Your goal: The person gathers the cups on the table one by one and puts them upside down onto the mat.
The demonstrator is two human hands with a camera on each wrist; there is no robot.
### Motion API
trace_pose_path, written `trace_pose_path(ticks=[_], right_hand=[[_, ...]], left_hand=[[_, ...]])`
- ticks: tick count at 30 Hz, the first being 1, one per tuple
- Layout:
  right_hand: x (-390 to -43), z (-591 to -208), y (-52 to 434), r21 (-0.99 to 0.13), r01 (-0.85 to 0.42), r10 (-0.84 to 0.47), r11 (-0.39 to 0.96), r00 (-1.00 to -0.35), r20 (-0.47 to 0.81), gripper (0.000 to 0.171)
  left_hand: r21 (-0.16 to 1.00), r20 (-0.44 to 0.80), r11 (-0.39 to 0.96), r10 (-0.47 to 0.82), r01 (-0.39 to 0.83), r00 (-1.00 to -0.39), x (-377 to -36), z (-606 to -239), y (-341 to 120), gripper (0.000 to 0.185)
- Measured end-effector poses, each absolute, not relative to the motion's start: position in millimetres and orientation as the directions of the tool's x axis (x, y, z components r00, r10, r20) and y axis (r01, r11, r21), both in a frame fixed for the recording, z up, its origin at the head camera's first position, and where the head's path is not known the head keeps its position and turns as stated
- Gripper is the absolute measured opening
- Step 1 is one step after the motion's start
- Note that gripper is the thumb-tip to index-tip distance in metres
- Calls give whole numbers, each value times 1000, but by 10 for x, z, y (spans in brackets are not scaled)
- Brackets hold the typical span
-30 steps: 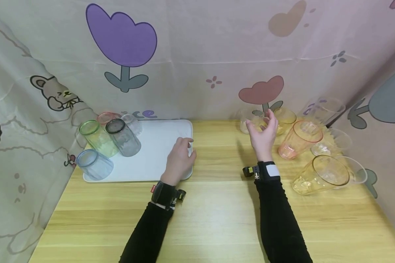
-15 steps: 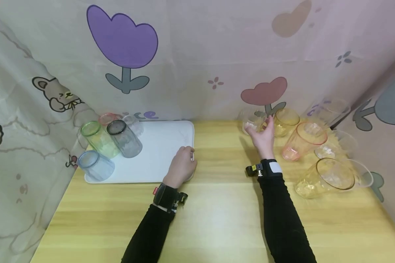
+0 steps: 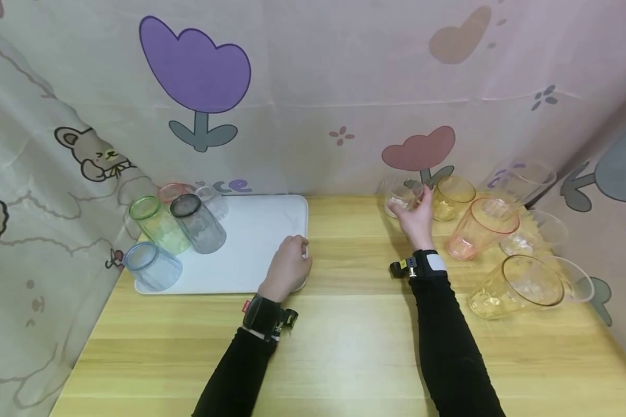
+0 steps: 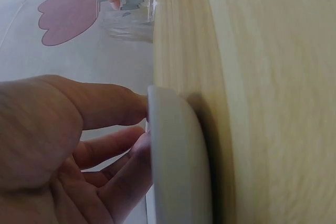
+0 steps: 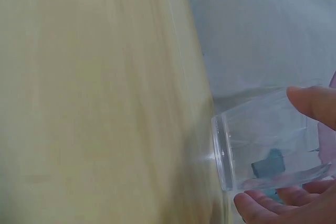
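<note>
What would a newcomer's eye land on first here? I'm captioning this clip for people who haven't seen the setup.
Likely the right hand at the far edge of the wooden table, its fingers round a clear cup among a scatter of tinted cups lying on their sides. Next, the left hand gripping the near right corner of the white tray, which carries the green cup and others at its far left end.

Spare cups around the wooden table (image 3: pixel 344 347)
Green cup (image 3: pixel 156 223), grey cup (image 3: pixel 195 223) and blue cup (image 3: pixel 151 265) at the table's far left; pink cup (image 3: pixel 480 229) far right.
</note>
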State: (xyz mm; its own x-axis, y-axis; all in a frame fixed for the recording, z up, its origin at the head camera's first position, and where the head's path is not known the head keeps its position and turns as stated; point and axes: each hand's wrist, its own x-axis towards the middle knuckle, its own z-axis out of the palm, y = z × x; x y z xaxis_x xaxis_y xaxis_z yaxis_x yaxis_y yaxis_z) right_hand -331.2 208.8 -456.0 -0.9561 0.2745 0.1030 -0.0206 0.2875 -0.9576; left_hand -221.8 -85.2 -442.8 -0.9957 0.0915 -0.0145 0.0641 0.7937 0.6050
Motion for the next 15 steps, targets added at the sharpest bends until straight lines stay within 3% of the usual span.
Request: trace_pose_path(ticks=[4, 15], right_hand=[[-3295, -4581, 2096, -956, -45, 275, 289, -953, 128, 87], [-3237, -4554, 1999, -964, -33, 273, 264, -956, 107, 83]], left_hand=[[603, -9, 795, 94, 70, -996, -2211, -4432, -840, 39], [615, -18, 786, 90, 60, -996, -2205, -4400, -854, 41]])
